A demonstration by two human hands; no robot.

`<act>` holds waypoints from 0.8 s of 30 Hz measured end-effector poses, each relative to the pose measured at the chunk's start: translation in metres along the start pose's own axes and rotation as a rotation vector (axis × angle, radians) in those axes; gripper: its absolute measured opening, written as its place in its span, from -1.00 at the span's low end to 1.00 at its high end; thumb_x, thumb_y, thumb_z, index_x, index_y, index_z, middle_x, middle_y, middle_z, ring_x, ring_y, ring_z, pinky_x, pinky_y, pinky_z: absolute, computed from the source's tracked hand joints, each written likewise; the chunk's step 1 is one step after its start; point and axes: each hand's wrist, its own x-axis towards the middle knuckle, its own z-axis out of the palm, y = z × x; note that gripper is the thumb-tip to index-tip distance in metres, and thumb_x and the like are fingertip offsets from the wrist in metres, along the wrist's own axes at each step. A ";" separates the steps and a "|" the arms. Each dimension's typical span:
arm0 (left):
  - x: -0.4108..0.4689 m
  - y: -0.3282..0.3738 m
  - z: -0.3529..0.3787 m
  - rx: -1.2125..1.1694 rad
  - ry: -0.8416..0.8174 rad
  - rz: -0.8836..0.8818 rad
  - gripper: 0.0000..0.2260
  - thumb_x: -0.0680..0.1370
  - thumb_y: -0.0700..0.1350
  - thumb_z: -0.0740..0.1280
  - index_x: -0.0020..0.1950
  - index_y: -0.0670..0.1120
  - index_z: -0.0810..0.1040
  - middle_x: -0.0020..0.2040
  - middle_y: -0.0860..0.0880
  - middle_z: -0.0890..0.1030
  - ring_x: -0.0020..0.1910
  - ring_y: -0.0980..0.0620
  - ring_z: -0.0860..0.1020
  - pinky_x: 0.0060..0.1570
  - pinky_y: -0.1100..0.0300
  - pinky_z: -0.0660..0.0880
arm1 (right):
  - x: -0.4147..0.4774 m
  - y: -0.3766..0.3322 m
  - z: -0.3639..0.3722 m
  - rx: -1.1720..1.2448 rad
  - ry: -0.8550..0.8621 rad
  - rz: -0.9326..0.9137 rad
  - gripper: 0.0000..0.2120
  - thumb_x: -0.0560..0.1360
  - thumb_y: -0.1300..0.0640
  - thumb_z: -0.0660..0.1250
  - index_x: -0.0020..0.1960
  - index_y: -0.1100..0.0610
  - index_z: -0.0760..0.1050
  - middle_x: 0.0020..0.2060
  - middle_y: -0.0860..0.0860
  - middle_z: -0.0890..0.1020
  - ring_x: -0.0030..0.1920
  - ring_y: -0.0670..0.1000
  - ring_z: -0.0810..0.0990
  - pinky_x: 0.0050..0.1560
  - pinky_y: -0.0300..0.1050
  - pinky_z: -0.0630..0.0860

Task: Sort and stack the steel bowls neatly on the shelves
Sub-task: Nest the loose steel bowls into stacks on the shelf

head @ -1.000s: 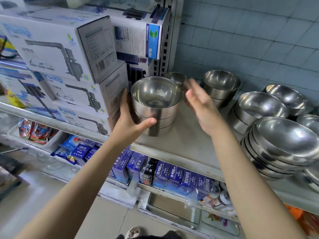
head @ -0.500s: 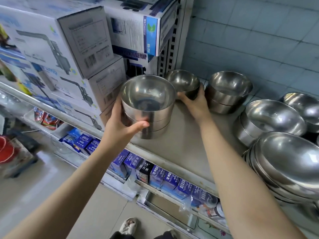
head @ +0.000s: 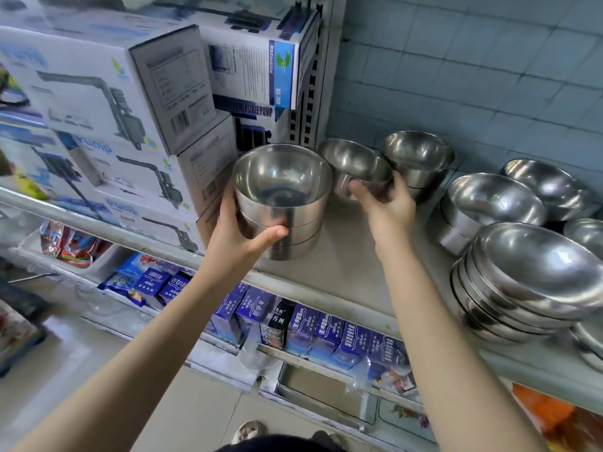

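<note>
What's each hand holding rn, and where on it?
The left hand grips the stack of bowls by its side wall, thumb across the front; the right hand holds the small bowl by its near side.

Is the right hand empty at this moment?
No, the right hand grips a small steel bowl beside the stack of bowls that the left hand holds.

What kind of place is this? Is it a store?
Most likely a small shop. The shelves hold many stacked steel bowls, pump boxes still in their packaging, and rows of matching blue packets below.
</note>
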 end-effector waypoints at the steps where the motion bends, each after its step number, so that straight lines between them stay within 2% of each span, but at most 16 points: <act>1: 0.000 -0.002 -0.002 -0.002 -0.018 0.006 0.00 0.28 0.30 0.49 0.58 -0.02 0.12 0.49 0.04 0.36 0.45 0.14 0.34 0.45 0.26 0.28 | -0.009 -0.012 -0.006 0.030 0.020 -0.020 -0.25 0.26 -0.07 0.61 0.37 0.14 0.47 0.19 -0.05 0.65 0.19 -0.11 0.62 0.27 -0.14 0.53; 3: 0.003 -0.004 -0.008 -0.011 -0.069 0.014 0.02 0.30 0.37 0.46 0.59 0.01 0.08 0.51 0.05 0.34 0.49 0.12 0.32 0.51 0.03 0.24 | -0.024 -0.038 -0.017 0.119 0.035 -0.059 -0.33 0.33 0.02 0.59 0.36 0.18 0.47 0.21 0.03 0.65 0.19 -0.09 0.63 0.21 -0.20 0.54; 4: 0.004 -0.003 -0.010 -0.010 -0.099 0.014 0.01 0.31 0.37 0.45 0.60 0.02 0.06 0.52 0.06 0.33 0.49 0.13 0.31 0.52 0.01 0.23 | -0.030 -0.052 -0.022 0.148 0.026 -0.087 -0.40 0.38 0.10 0.57 0.35 0.20 0.48 0.21 0.05 0.65 0.19 -0.08 0.63 0.19 -0.22 0.54; 6: 0.008 -0.001 -0.013 -0.009 -0.135 0.026 -0.03 0.35 0.31 0.45 0.60 0.00 0.06 0.53 0.07 0.32 0.49 0.19 0.29 0.52 0.16 0.19 | -0.041 -0.079 -0.023 0.159 -0.028 -0.151 -0.53 0.45 0.19 0.51 0.32 0.19 0.49 0.18 0.03 0.66 0.19 -0.08 0.63 0.17 -0.23 0.52; 8: 0.012 0.000 -0.014 -0.012 -0.156 0.032 -0.07 0.38 0.22 0.50 0.59 -0.01 0.08 0.52 0.09 0.32 0.44 0.31 0.26 0.44 0.44 0.14 | -0.051 -0.096 -0.016 0.138 -0.120 -0.200 -0.59 0.48 0.24 0.47 0.30 0.15 0.50 0.15 -0.01 0.66 0.18 -0.11 0.62 0.18 -0.22 0.51; 11: 0.017 -0.001 -0.012 -0.028 -0.206 0.039 -0.10 0.44 0.07 0.51 0.61 0.00 0.04 0.46 0.19 0.34 0.34 0.52 0.29 0.29 0.59 0.18 | -0.062 -0.100 0.004 0.045 -0.235 -0.213 -0.48 0.45 0.25 0.49 0.37 0.20 0.43 0.23 0.03 0.62 0.23 -0.08 0.60 0.28 -0.14 0.50; 13: 0.019 -0.003 -0.012 -0.051 -0.243 0.042 -0.10 0.46 0.01 0.49 0.62 -0.02 -0.01 0.37 0.34 0.31 0.21 0.69 0.24 0.14 0.70 0.16 | -0.068 -0.092 0.014 -0.078 -0.261 -0.223 -0.32 0.43 0.12 0.53 0.47 0.15 0.33 0.32 -0.03 0.55 0.31 -0.12 0.53 0.33 -0.17 0.46; 14: 0.020 -0.003 -0.013 -0.058 -0.255 0.045 -0.08 0.43 0.05 0.47 0.62 -0.02 -0.02 0.35 0.39 0.28 0.18 0.71 0.23 0.11 0.72 0.14 | -0.069 -0.087 0.017 -0.157 -0.265 -0.227 -0.24 0.41 0.01 0.54 0.51 0.08 0.28 0.36 -0.10 0.51 0.35 -0.17 0.49 0.35 -0.18 0.43; 17: 0.022 -0.004 -0.016 -0.059 -0.277 0.046 -0.04 0.36 0.16 0.43 0.62 0.01 -0.02 0.42 0.29 0.29 0.26 0.56 0.27 0.12 0.73 0.11 | -0.072 -0.077 0.022 -0.245 -0.276 -0.202 -0.11 0.36 -0.19 0.51 0.56 -0.01 0.18 0.44 -0.13 0.43 0.41 -0.21 0.40 0.43 -0.10 0.37; 20: 0.026 -0.006 -0.016 -0.075 -0.293 0.036 -0.05 0.36 0.17 0.43 0.62 0.07 -0.02 0.41 0.24 0.33 0.33 0.37 0.29 0.11 0.72 0.14 | -0.071 -0.073 0.023 -0.236 -0.263 -0.175 -0.08 0.32 -0.22 0.50 0.55 0.01 0.19 0.45 -0.09 0.43 0.42 -0.19 0.40 0.46 -0.02 0.36; 24: 0.030 -0.010 -0.009 -0.128 -0.312 0.036 -0.08 0.41 0.09 0.49 0.61 0.10 -0.02 0.42 0.21 0.36 0.33 0.34 0.35 0.12 0.63 0.28 | -0.066 -0.073 0.020 -0.258 -0.256 -0.160 -0.02 0.27 -0.33 0.51 0.55 -0.05 0.19 0.45 -0.11 0.43 0.44 -0.15 0.38 0.47 0.02 0.33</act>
